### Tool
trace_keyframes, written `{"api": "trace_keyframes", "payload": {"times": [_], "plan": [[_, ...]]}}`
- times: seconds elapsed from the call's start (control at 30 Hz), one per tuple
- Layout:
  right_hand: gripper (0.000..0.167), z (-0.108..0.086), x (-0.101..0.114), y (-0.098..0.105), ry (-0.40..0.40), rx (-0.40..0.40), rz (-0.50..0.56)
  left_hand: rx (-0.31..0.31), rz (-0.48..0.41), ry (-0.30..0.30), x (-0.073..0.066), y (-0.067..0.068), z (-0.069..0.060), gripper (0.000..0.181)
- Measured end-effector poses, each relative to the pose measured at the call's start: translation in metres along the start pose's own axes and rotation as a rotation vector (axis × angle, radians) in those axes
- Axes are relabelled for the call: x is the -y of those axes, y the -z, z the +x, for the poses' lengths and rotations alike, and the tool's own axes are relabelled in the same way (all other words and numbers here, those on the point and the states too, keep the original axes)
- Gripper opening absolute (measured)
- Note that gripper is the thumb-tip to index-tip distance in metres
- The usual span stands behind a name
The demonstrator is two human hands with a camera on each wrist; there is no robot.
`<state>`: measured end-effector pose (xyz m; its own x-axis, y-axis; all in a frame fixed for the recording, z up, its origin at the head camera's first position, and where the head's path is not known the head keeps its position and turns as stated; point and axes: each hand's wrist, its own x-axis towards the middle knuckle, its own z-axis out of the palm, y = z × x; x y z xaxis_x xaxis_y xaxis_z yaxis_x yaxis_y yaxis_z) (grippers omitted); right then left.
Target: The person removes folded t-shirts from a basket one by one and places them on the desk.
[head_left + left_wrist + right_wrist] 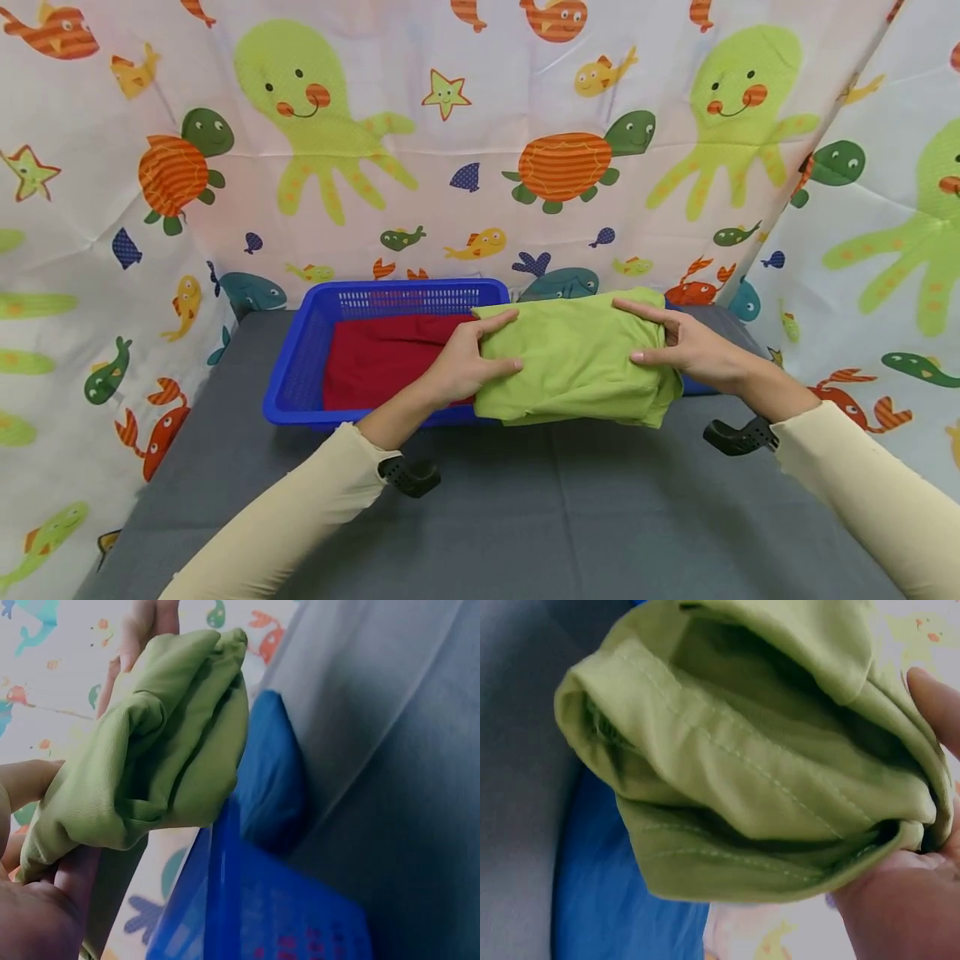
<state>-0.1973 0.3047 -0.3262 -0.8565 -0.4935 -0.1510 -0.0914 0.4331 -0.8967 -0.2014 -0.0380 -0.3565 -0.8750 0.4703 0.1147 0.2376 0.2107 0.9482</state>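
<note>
A folded lime-green cloth (573, 358) is held up between both hands, in front of the basket's right side. The left hand (468, 358) grips its left end, thumb on the near face. At the other end the right hand (693, 346) pinches it the same way. Stacked folds show in the cloth (165, 742) in the left wrist view, with part of the left hand (37, 900) at its edge. Stitched hems line the cloth (742, 765) in the right wrist view, beside the right hand (907, 907). Both hands' far fingers are partly hidden.
A blue plastic basket (281, 375) with a red cloth (375, 358) inside stands at the back left of the grey surface (525, 517). A blue cloth (274, 772) lies beside the basket, mostly behind the green one. A patterned curtain (450, 225) hangs behind and at both sides.
</note>
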Motion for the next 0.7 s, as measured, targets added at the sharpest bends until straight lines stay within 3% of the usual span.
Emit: {"api": "trace_keyframes", "payload": {"times": [0.13, 0.27, 0.47, 0.7], "plan": [[0.077, -0.011, -0.004, 0.009, -0.009, -0.016, -0.036, -0.017, -0.049, -0.002, -0.001, -0.016, 0.002, 0.075], [0.075, -0.022, -0.009, 0.02, -0.023, -0.05, -0.096, 0.005, -0.082, -0.035, -0.003, -0.033, 0.005, 0.076], [0.073, -0.039, -0.023, 0.034, -0.055, -0.066, -0.198, 0.064, -0.068, -0.057, -0.009, -0.057, 0.01, 0.079], [0.072, -0.067, -0.047, 0.042, -0.091, -0.065, -0.185, 0.095, -0.004, -0.044, -0.007, -0.093, 0.013, 0.084]]}}
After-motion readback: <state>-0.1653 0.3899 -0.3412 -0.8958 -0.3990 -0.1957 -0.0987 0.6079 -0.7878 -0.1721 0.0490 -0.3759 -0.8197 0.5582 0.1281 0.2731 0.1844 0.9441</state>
